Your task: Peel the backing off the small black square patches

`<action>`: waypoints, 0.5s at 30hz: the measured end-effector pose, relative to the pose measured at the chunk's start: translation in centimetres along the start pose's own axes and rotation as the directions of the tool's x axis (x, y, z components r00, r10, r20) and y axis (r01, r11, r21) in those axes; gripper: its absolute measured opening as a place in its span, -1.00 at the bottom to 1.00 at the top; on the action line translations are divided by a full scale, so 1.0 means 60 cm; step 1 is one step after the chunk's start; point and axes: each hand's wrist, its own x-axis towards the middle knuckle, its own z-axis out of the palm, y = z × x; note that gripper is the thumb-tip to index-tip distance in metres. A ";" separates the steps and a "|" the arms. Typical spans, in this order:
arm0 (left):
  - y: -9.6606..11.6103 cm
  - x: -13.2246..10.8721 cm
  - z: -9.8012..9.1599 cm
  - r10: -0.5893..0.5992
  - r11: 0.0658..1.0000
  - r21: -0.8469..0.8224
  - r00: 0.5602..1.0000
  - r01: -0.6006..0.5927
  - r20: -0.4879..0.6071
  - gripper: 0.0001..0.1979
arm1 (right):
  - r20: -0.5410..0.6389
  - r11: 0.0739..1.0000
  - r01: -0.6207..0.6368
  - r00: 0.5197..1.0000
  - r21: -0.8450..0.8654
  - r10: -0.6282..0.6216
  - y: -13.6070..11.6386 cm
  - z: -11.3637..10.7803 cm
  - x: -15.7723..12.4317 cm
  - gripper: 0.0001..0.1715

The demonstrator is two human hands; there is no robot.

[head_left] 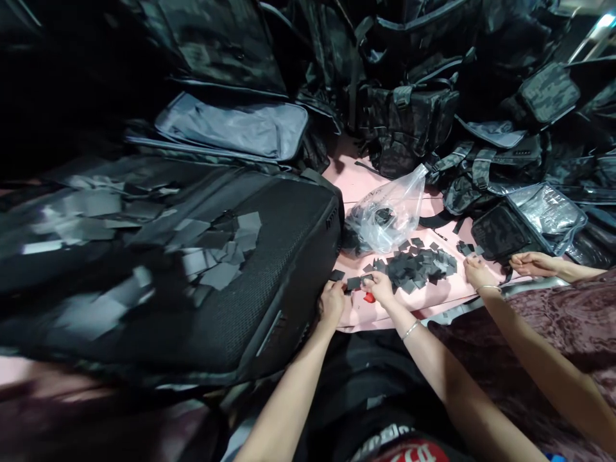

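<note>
My left hand (pixel 333 301) is closed beside the near right corner of a large black backpack (pixel 289 256). Its fingertips are just short of a small black square piece (pixel 337 274); whether they pinch anything is hidden. With a bracelet on its wrist, my right hand (pixel 381 288) pinches another small dark square (pixel 367 278) just above the pink table surface. A further black square (pixel 353 283) lies between my hands, and a small red item (pixel 369 298) is under my right fingers. To the right spreads a pile of black squares (pixel 418 266).
Loose grey squares (pixel 221 256) lie scattered on the backpack. Behind the pile stands a clear plastic bag (pixel 385 215). Dark camouflage backpacks (pixel 409 122) crowd the back. At right, a co-worker's hands (pixel 479 273) work beside a small black pouch (pixel 500 231).
</note>
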 end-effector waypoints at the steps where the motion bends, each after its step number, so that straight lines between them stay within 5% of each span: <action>1: -0.001 -0.001 -0.001 -0.012 1.000 -0.008 1.000 0.012 -0.012 -0.86 | -0.019 0.999 0.019 1.000 0.045 -0.018 -0.006 -0.037 -0.007 -0.83; 4: 0.003 -0.014 -0.009 -0.052 0.997 -0.063 0.998 0.049 -0.043 -0.87 | -0.067 0.983 0.075 0.996 0.170 -0.064 -0.014 -0.093 -0.017 -0.74; 6: 0.012 -0.028 -0.018 -0.084 0.988 -0.130 0.996 0.079 -0.034 -0.89 | -0.067 0.970 0.075 0.996 0.232 -0.061 -0.010 -0.065 -0.015 -0.71; 12: 0.062 -0.064 -0.040 -0.121 0.898 -0.405 0.981 0.174 0.153 -0.55 | 0.092 0.947 -0.089 0.994 0.310 0.063 0.065 0.229 0.004 -0.71; 15: 0.088 -0.083 -0.055 -0.130 0.835 -0.501 0.967 0.226 0.219 -0.60 | 0.095 0.929 -0.149 0.988 0.338 0.124 0.104 0.296 -0.006 -0.65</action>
